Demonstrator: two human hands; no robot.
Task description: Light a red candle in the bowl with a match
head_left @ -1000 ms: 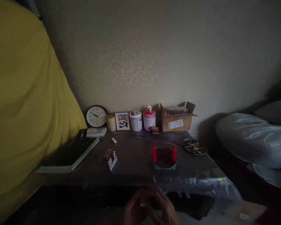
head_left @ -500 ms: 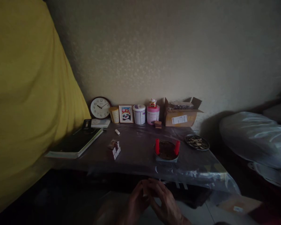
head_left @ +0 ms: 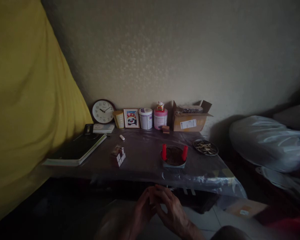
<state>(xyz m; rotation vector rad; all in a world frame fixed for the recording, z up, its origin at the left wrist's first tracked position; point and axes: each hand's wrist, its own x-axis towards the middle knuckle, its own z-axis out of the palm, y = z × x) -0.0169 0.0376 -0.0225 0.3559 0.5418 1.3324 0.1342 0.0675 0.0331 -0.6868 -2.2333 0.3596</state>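
My left hand [head_left: 142, 209] and my right hand [head_left: 170, 208] meet in front of the table edge, low in the view, fingers curled together around something small and pale that I cannot make out. Straight beyond them on the dark table [head_left: 140, 166] stands a round bowl [head_left: 174, 156] with two red candles at its sides. A small cube puzzle [head_left: 118, 156] sits left of the bowl. A metal dish of matchsticks [head_left: 205, 147] lies to the right.
Along the wall stand a clock [head_left: 103, 111], a yellow jar [head_left: 119, 119], a panda picture [head_left: 131, 118], two tubs [head_left: 152, 118] and a cardboard box [head_left: 190, 117]. Books [head_left: 76, 151] lie at left beside a yellow curtain [head_left: 22, 100]. Grey bedding [head_left: 267, 143] lies at right.
The view has lifted and drifted slightly, so the table sits higher in the frame. My hands stay pressed together, now a little higher and more fully in view.
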